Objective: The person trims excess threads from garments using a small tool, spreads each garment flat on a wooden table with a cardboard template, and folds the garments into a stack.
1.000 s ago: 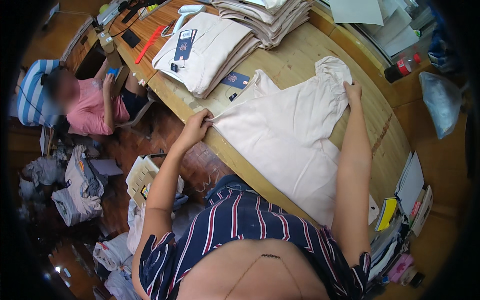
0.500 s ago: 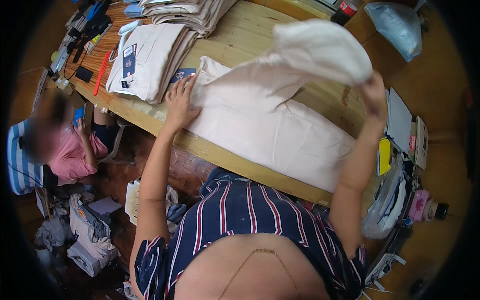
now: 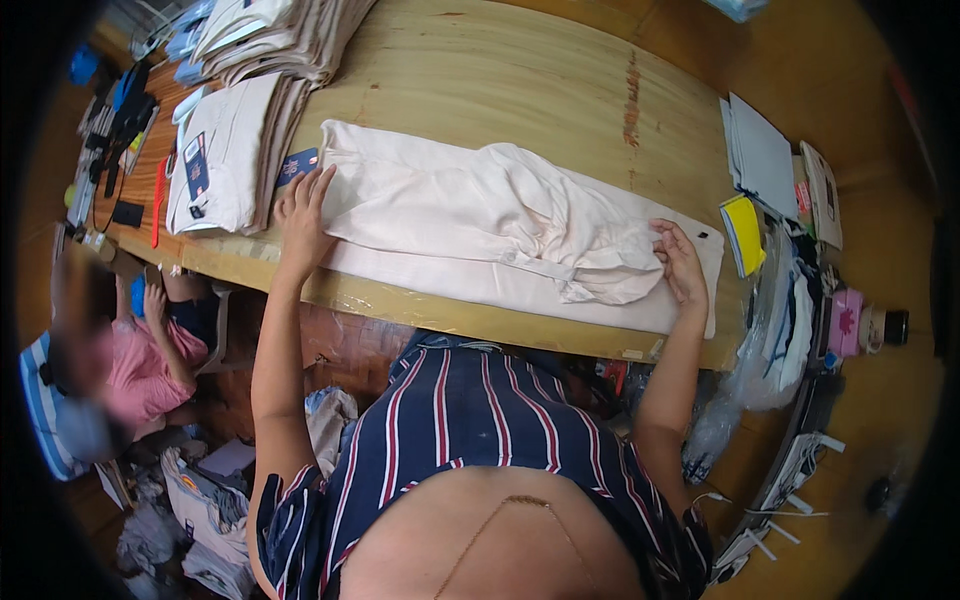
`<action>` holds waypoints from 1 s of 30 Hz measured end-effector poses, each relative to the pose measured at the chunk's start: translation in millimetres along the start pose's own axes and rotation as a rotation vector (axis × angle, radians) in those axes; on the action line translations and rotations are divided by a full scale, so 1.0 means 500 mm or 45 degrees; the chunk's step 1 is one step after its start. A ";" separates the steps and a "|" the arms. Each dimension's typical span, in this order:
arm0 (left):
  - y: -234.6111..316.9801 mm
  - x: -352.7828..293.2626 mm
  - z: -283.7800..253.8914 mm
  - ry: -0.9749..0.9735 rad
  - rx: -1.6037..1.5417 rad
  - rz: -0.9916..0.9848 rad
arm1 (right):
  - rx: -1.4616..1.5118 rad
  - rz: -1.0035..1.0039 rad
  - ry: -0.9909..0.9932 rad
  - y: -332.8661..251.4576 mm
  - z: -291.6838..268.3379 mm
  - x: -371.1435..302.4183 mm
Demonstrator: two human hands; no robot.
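Note:
A pale cream garment (image 3: 430,205) lies in a long folded strip across the wooden table, its crumpled loose part (image 3: 590,245) laid back over the flat layer beneath. My left hand (image 3: 303,220) rests at its left end with the fingers spread, beside a dark blue tag (image 3: 298,165). At the right end of the crumpled part, my right hand (image 3: 684,265) has its fingers apart and slightly bent, touching or very near the cloth. A small dark mark (image 3: 703,235) shows at the strip's far right.
Folded cream garments are stacked at left (image 3: 235,150) and behind (image 3: 285,40). A red comb (image 3: 160,200) lies on the table (image 3: 480,70). A person in pink (image 3: 145,370) sits at left. Papers (image 3: 760,155), a yellow packet (image 3: 741,235) and plastic-wrapped cloth (image 3: 765,370) stand at right.
The raised part of the garment has come down onto the flat layer. My right hand has lowered toward me and opened. My left hand stays at the left end; the view has shifted.

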State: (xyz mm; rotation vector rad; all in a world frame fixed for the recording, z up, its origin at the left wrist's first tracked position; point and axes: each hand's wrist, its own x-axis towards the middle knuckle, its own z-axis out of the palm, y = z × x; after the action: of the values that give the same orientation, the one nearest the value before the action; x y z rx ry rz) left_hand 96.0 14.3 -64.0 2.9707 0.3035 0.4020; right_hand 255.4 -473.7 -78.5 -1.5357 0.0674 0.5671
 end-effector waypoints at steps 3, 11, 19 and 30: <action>0.011 0.003 -0.003 0.002 0.042 0.043 | -0.204 -0.079 0.036 0.005 0.025 -0.062; 0.014 0.005 -0.008 -0.124 0.230 0.105 | -0.164 -0.227 -0.066 -0.010 0.027 -0.118; 0.209 0.058 -0.023 -0.235 -0.353 0.431 | -1.011 -0.177 1.092 0.099 -0.076 -0.138; 0.559 0.016 0.114 -0.525 -0.570 1.233 | -0.697 -0.227 1.336 0.173 -0.158 -0.151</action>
State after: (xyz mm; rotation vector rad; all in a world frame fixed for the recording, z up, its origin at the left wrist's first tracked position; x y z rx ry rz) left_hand 169.6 -261.4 -73.8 2.4484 -1.1252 -0.0810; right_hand 180.3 -577.6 -133.8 -2.2045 0.6074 -0.4536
